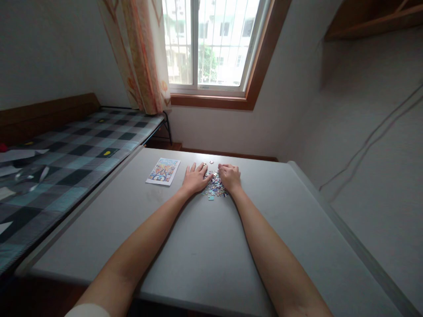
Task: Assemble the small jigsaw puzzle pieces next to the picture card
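Visibly multicoloured, the tiny puzzle pieces (216, 187) lie heaped; left fingers (200, 167) spread, right fingers (228, 167) curled, grip unclear.

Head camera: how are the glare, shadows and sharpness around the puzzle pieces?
Head view: window washed out; pale sheen at the far edge of the table; soft shadows beside the forearms; dim lower-left corner; puzzle pieces small and soft, their prints unreadable.

Puzzle pieces (216, 186) are too small to read individually.
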Motion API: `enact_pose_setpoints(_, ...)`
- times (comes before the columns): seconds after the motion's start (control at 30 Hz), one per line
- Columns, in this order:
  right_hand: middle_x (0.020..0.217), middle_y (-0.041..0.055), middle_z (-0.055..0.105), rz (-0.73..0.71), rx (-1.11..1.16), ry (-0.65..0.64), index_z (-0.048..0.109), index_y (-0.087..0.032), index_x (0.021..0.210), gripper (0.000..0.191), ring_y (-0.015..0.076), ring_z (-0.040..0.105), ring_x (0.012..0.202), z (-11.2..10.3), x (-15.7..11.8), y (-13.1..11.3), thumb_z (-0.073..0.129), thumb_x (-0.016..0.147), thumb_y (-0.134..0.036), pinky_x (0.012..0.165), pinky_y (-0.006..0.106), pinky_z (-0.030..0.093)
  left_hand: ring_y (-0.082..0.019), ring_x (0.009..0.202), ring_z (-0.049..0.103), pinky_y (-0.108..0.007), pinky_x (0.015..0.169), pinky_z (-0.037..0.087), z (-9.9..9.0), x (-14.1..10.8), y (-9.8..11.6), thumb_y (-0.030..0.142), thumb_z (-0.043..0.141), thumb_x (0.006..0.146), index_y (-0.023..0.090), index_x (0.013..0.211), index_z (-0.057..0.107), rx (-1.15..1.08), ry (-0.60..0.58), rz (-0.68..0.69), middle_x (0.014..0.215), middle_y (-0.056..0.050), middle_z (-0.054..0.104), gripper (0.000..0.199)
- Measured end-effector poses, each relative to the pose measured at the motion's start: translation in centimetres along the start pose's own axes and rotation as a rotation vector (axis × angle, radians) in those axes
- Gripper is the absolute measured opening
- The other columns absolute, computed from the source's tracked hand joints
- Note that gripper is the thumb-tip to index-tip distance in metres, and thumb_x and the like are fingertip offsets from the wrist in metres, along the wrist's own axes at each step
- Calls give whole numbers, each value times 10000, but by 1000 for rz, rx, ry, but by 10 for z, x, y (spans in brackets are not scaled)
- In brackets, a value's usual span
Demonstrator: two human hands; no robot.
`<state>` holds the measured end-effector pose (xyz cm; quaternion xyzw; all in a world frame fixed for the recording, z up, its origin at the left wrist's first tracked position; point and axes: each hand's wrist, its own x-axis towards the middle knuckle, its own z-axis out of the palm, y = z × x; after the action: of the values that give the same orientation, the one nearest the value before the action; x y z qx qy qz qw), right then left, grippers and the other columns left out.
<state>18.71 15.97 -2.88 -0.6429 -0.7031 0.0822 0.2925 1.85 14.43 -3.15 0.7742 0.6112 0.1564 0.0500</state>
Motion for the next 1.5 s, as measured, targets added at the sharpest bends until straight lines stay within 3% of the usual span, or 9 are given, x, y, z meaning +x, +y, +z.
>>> enact_pose_setpoints(0.2, 1203, 27, 660, -116, 52, -1, 730, -263, 1023, 433, 267, 442, 1136, -3, -4, -5, 350, 975, -466, 956, 415, 340, -313, 1370, 314, -543, 1132, 201, -1, -4, 2, 608, 297, 921, 304, 1333, 516, 25, 76, 12, 1455, -57, 448, 556)
enact_pose_setpoints(0.37, 1181, 77, 668, 46, 84, 135, 694, -209, 1104, 543, 271, 483, 1112, -5, 1, 6, 223, 995, -456, 952, 403, 361, -310, 1375, 302, -543, 1131, 203, -3, -5, 4, 589, 315, 925, 269, 1349, 502, 32, 57, 2, 1458, -83, 439, 563)
enact_pose_setpoints(0.5, 1112, 89, 692, 142, 91, 133, 708, -221, 1068, 598, 296, 502, 1124, -5, 4, 15, 189, 982, -504, 964, 432, 369, -321, 1356, 321, -534, 1132, 206, -3, -4, 4, 560, 350, 923, 230, 1377, 471, 25, 63, 0, 1457, -85, 444, 574)
enact_pose_setpoints(0.77, 1086, 110, 693, 155, 124, 115, 715, -218, 1068, 620, 314, 520, 1128, -4, 4, 16, 185, 974, -527, 979, 470, 364, -294, 1281, 397, -483, 1117, 236, -5, -5, 5, 504, 400, 928, 199, 1310, 520, -2, 124, -19, 1377, -97, 519, 503)
enact_pose_setpoints(1.03, 1103, 89, 690, 28, 124, -1, 714, -246, 1068, 522, 289, 479, 1171, -5, 2, 11, 268, 979, -501, 1012, 491, 308, -266, 1103, 503, -387, 996, 374, -5, -3, 4, 469, 472, 909, 204, 1228, 584, -19, 199, -96, 1175, -105, 595, 430)
enact_pose_setpoints(1.17, 1064, 141, 689, 94, 99, 77, 714, -197, 1075, 520, 319, 491, 1141, -7, 0, 12, 291, 971, -481, 984, 488, 331, -269, 1088, 527, -375, 924, 438, -7, -1, 0, 441, 465, 914, 212, 1188, 621, -79, 260, -191, 1155, -113, 582, 390)
enact_pose_setpoints(1.23, 1062, 162, 685, 135, 100, 132, 713, -174, 1065, 532, 332, 502, 1120, -7, 0, 12, 290, 967, -481, 967, 485, 346, -261, 1130, 529, -385, 965, 426, -7, 0, -1, 405, 427, 935, 206, 1209, 604, -127, 266, -210, 1209, -108, 587, 382)
enact_pose_setpoints(1.4, 1030, 132, 706, 110, 105, 97, 726, -201, 1003, 488, 318, 553, 1077, -5, 1, 13, 328, 952, -480, 964, 481, 352, -268, 1324, 418, -485, 1128, 258, -5, 1, 0, 406, 400, 948, 186, 1283, 549, -185, 143, -91, 1356, -102, 554, 427)
enact_pose_setpoints(1.5, 987, 107, 722, 38, 170, 65, 726, -213, 948, 483, 279, 608, 1020, -3, 3, 16, 316, 957, -467, 932, 416, 395, -240, 1234, 520, -438, 1113, 303, -7, 1, 2, 401, 384, 954, 196, 1233, 590, -221, 130, -13, 1278, -84, 621, 404)
